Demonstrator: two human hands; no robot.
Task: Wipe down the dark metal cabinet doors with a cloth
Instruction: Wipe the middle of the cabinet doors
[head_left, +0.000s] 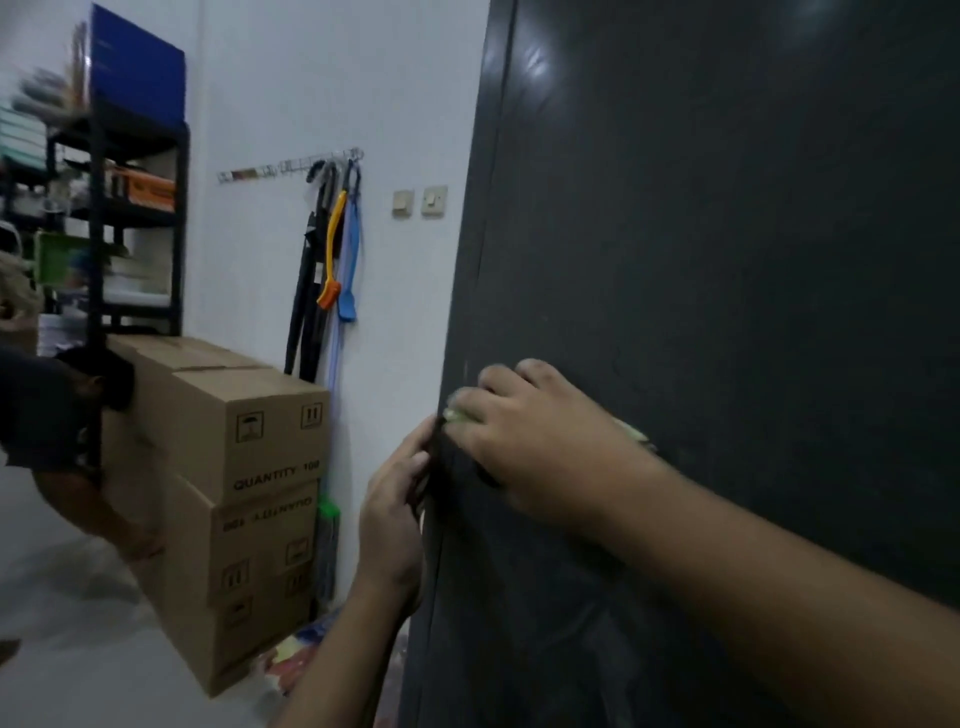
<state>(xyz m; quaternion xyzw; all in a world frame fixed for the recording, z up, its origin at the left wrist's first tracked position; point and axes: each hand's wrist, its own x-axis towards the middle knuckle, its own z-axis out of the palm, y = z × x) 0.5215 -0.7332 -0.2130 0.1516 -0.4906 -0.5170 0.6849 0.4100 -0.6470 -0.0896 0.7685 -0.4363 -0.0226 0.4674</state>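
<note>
Two hands are working: the right hand (524, 441) is keeping its grip spread flat, pressing the cloth (460, 413) on the dark cabinet door (727, 260) near its left edge, while the left hand (395, 514) is curling round that edge. The cloth is looking soft and light, so pressing on its middle should hold it.

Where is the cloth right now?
Head view, centre: the pale green cloth lies under the right hand, pressed against the dark cabinet door near its left edge, which the left hand grips.
</note>
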